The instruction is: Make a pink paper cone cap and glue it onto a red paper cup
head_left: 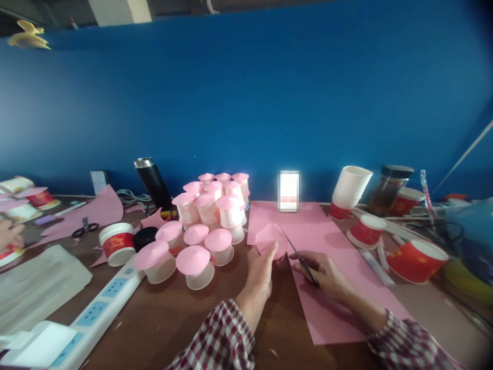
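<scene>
My left hand pinches a roundish piece of pink paper by its near edge, thumb on top. In my right hand is a pair of scissors, its blade pointing up and left along the right side of that piece. I cannot make out whether the blades touch the paper. Under my right hand lie large pink sheets on the brown table. Left of my hands stand several pale cups with pink cone tops, some of them grouped farther back.
A white power strip runs along the left, near a red-and-white paper cup, another pair of scissors and a black thermos. Stacked paper cups, a jar and a red cup stand right. Another person's hand shows far left.
</scene>
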